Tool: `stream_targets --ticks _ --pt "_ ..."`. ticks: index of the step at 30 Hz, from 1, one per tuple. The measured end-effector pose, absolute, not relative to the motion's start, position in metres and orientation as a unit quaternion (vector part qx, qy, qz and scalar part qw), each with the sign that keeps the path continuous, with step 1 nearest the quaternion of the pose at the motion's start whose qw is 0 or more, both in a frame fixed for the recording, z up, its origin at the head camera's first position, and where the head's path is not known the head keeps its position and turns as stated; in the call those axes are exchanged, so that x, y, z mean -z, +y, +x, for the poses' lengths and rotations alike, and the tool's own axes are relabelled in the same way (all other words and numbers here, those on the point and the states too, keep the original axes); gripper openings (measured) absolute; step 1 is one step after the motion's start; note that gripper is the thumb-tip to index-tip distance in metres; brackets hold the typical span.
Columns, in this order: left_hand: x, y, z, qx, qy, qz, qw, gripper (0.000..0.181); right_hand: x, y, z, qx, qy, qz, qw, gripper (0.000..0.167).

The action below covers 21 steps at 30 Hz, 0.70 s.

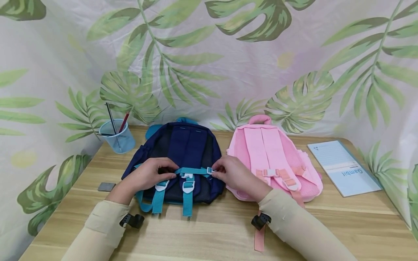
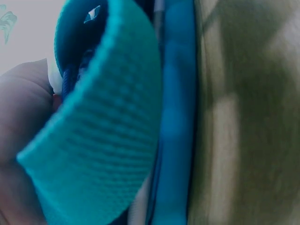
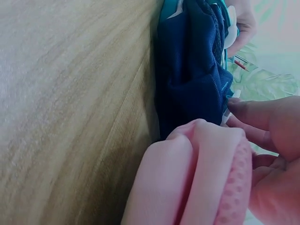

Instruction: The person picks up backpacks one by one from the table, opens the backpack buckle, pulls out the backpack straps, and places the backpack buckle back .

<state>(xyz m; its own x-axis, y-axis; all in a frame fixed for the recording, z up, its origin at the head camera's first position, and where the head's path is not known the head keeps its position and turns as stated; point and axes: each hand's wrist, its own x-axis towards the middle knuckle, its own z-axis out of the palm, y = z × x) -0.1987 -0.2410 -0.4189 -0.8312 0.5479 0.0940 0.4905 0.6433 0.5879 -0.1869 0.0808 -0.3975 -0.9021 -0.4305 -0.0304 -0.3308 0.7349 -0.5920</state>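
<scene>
Beige sleeves (image 1: pixel 101 221) reach over the near part of the table (image 1: pixel 196 239), each with a small black camera (image 1: pixel 131 220) at the wrist. Beyond them, left of the table's centre, lies a navy bag (image 1: pixel 183 152), straps upward, its top toward the far edge.

Across its lower half runs a teal strap (image 1: pixel 194 170). The left hand (image 1: pixel 150 174) pinches it between thumb and fingers; the right hand (image 1: pixel 236 174) pinches it farther right, at a white buckle (image 1: pixel 209 170). Just below the strap, between the hands, sits a white clip (image 1: pixel 187 176). Teal tails (image 1: pixel 187 204) hang from the bag toward the near edge. Close to the left wrist's lens, a loop of teal webbing (image 2: pixel 122 131) bows out.

Beside the bag, toward the right edge, lies a pink bag (image 1: pixel 271 156), also straps up; its coral strap (image 1: pixel 259 239) trails nearward. A notebook (image 1: pixel 344 168) lies by the far right corner, a cup (image 1: pixel 122 141) of pencils (image 1: pixel 123 122) by the far left one, and a grey block (image 1: pixel 106 186) near the left edge.
</scene>
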Motion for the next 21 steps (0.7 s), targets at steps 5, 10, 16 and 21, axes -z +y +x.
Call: stream_targets --ticks 5,10,16,21 --pt "0.420 -0.240 -0.199 -0.313 0.905 0.285 0.050 0.021 0.399 0.082 -0.188 0.305 0.926 -0.205 0.085 0.014" --pt "0.420 -0.242 -0.200 -0.315 0.903 0.287 0.060 0.021 0.401 0.084 -0.189 0.318 0.922 -0.202 0.088 0.013" --pt "0.418 -0.246 -0.200 -0.319 0.904 0.279 0.065 0.022 0.398 0.087 -0.188 0.336 0.916 -0.199 0.095 0.017" --pt "0.411 -0.243 -0.198 -0.330 0.904 0.269 0.039 0.022 0.393 0.097 -0.185 0.352 0.907 -0.212 0.089 0.021"
